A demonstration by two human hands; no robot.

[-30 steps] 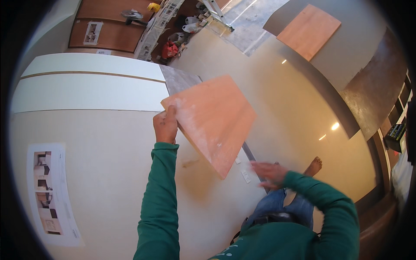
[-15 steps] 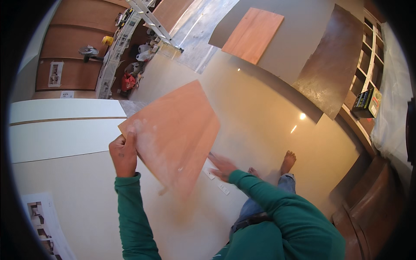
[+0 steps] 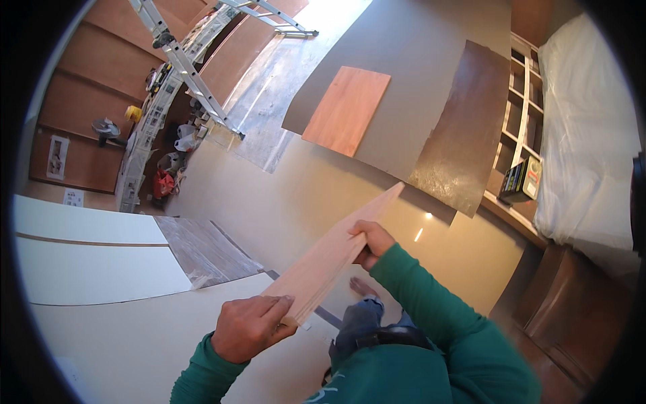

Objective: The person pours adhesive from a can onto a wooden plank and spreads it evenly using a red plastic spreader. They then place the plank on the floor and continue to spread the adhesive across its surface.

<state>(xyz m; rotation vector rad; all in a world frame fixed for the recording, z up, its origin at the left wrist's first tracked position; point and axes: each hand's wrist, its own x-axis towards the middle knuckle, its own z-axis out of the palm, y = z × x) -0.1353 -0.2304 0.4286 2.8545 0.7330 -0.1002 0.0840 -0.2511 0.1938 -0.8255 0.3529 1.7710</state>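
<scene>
Tipped toward edge-on, the wooden panel (image 3: 321, 262) is now gripped by the left hand (image 3: 250, 326) at its near end and the right hand (image 3: 372, 244) (apart a second ago) farther along.

The right hand (image 3: 374, 244), free a moment ago, now has its fingers (image 3: 359, 227) gripping the wood-grained board (image 3: 326, 264), which has tilted from broad face showing to a narrower, more edge-on view.

Glossy cream floor (image 3: 269, 215) with bright reflections (image 3: 418, 235), silver ladder (image 3: 192, 76), brown panels (image 3: 81, 101) beyond.
</scene>
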